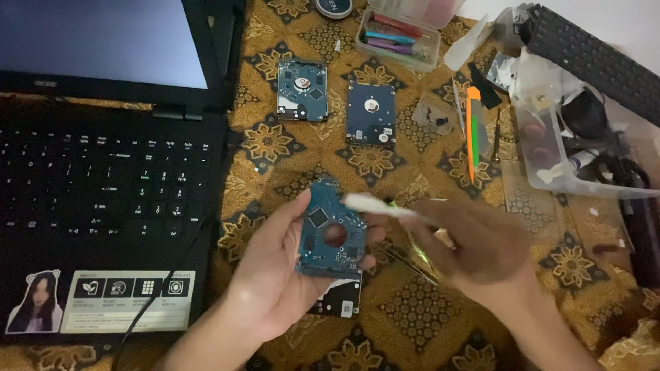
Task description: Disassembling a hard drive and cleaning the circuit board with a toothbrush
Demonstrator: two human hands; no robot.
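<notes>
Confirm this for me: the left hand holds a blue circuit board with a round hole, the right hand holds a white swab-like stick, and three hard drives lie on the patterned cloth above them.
Wrong on the count. The head view shows two hard drives on the brown patterned cloth above, not three. The rest stands: the left hand holds the blue circuit board with a round hole, and the right hand holds the blurred white swab-like stick.
</notes>
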